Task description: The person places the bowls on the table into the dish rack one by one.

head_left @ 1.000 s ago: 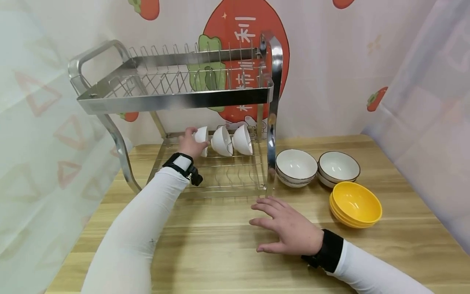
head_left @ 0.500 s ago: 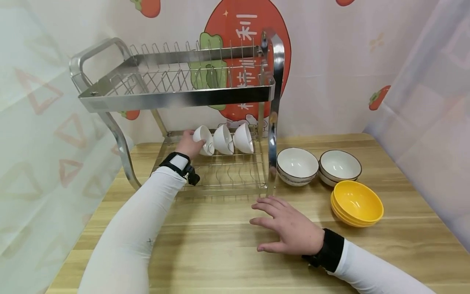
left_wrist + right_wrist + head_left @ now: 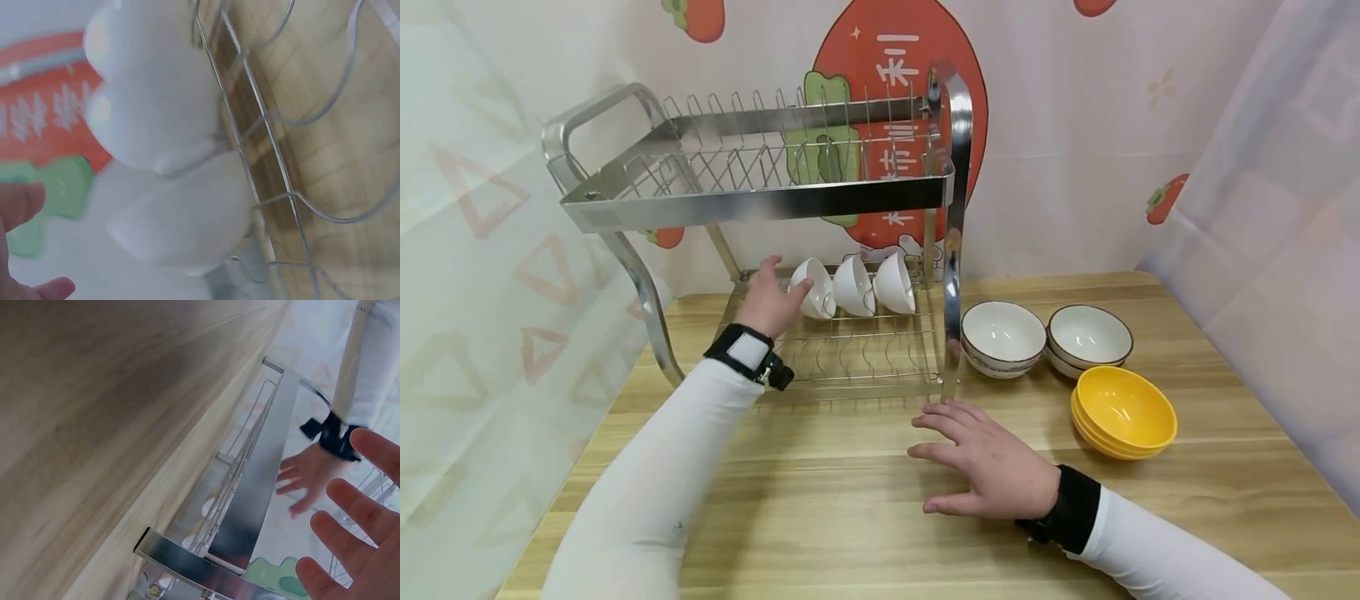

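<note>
Three white bowls stand on edge in a row on the lower shelf of a metal dish rack [image 3: 760,202]: a left bowl [image 3: 815,289], a middle bowl [image 3: 853,287] and a right bowl [image 3: 895,285]. Beside the left bowl is my left hand [image 3: 769,303], its fingers spread. The left wrist view shows a gap between those fingers [image 3: 22,203] and the nearest white bowl [image 3: 187,215]. My right hand [image 3: 992,468] is over the wooden table in front of the rack, fingers apart, holding nothing.
Right of the rack are two stacks of dark-rimmed white bowls, a left stack [image 3: 1003,337] and a right stack [image 3: 1090,337]. A stack of yellow bowls [image 3: 1123,412] sits nearer. The upper wire tier [image 3: 775,158] overhangs the lower shelf. A printed curtain [image 3: 1060,167] hangs behind.
My left hand has let go of the left bowl and drawn back to the left. That bowl has tilted to lean like the two others. My right hand has stayed in place.
</note>
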`<state>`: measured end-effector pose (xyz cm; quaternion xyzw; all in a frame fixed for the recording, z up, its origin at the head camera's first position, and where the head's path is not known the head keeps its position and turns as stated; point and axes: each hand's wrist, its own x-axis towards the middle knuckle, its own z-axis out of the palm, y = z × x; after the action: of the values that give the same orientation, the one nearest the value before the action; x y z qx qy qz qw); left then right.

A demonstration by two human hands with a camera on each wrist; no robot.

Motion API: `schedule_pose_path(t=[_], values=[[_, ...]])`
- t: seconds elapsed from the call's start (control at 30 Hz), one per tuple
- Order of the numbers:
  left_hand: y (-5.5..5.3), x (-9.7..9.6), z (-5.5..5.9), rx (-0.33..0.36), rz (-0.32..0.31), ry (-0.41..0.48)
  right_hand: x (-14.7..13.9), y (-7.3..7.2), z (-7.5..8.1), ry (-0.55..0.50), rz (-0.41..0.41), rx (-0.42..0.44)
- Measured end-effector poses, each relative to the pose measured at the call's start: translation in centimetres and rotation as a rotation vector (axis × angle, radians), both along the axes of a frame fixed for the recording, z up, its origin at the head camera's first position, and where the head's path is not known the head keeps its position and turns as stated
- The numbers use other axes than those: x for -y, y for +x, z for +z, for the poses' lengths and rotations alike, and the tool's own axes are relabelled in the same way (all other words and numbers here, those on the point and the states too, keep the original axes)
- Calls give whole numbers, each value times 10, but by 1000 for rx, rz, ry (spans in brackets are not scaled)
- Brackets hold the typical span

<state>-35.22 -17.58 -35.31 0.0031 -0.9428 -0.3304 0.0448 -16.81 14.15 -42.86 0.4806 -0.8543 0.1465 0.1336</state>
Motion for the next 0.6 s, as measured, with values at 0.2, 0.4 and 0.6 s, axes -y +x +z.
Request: schedule_pose_path(t=[0.2,0.4,0.6], values=[[73,-17,-4,-97,-205,-17,-9,7,5,2,-58,-4],[163,-45,-29,-173,-365,-152,-25,13,6,-21,-151,21],[210,-68,-46,-240,-448,-235,-41,10,5,-53,-222,23]])
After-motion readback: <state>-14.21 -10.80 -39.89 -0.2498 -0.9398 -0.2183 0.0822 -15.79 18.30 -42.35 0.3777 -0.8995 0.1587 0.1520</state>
